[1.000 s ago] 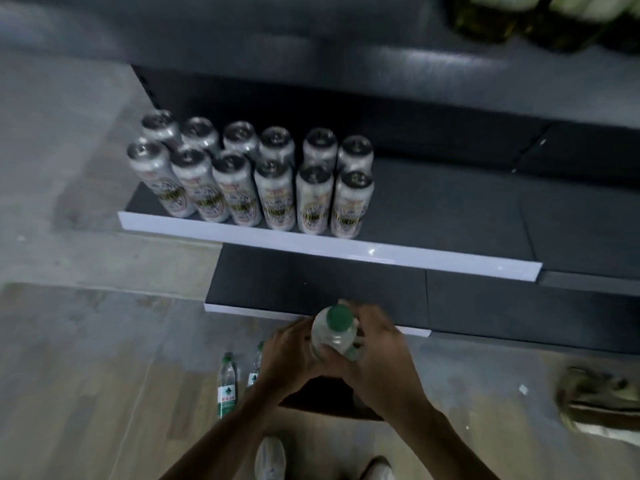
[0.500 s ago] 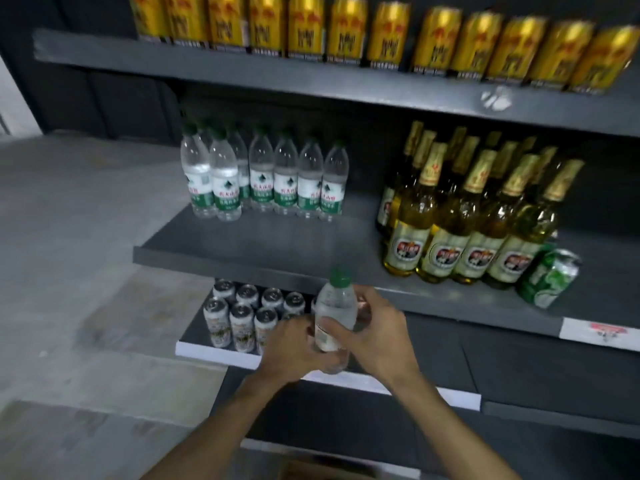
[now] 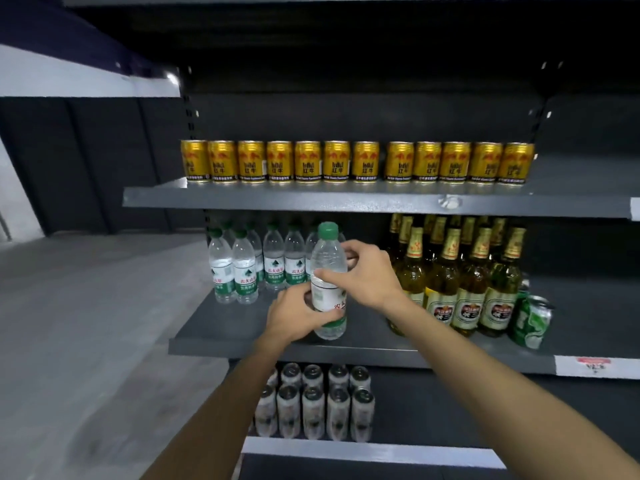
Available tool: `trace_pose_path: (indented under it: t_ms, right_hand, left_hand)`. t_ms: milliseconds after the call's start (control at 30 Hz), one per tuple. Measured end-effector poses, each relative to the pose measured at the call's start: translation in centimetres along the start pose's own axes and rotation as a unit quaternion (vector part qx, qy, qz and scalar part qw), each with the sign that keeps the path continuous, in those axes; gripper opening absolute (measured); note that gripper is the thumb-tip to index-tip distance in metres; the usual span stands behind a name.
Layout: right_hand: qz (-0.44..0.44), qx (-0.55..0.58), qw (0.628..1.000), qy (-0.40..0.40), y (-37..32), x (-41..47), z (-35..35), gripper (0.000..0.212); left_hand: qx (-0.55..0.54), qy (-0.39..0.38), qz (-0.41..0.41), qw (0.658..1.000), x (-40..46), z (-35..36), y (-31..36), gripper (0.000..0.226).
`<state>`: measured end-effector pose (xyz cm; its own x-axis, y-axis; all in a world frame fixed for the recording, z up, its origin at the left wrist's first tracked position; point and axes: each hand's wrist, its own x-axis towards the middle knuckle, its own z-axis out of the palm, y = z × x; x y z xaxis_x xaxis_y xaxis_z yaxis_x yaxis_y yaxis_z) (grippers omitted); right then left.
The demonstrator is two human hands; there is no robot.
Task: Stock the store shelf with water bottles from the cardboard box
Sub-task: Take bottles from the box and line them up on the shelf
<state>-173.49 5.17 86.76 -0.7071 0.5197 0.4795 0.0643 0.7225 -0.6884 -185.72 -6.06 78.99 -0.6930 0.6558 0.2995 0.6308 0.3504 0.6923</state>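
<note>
A clear water bottle with a green cap and green-white label stands upright over the front part of the middle shelf. My left hand grips its lower half from the left. My right hand holds its upper body from the right, thumb across the front. Several matching water bottles stand in rows at the shelf's left, behind and left of the held one. The cardboard box is out of view.
Several amber beer bottles fill the shelf's right half, with a green can tipped beside them. Gold cans line the shelf above. Silver cans stand on the shelf below. Grey floor lies to the left.
Both hands have lifted the bottle from near the floor up to the middle shelf. My view has risen from the low shelves to the middle and upper ones.
</note>
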Motion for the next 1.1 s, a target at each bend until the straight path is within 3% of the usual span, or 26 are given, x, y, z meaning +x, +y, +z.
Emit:
trace_pose_path:
  t_ms: [267, 700, 1100]
  right_hand:
    - [0.018, 0.021, 1.000, 0.003, 0.1, 1.9, 3.1, 0.059]
    - [0.039, 0.066, 0.996, -0.034, 4.7, 7.5, 8.8, 0.056]
    - [0.054, 0.130, 0.986, -0.093, 8.0, 9.3, 14.6, 0.048]
  left_hand:
    - [0.015, -0.029, -0.023, 0.999, 2.0, -1.6, -2.7, 0.067]
    - [0.030, -0.043, -0.062, 0.997, 6.8, -0.4, -6.7, 0.051]
    - [0.046, -0.050, -0.142, 0.988, 7.9, 0.8, -11.6, 0.067]
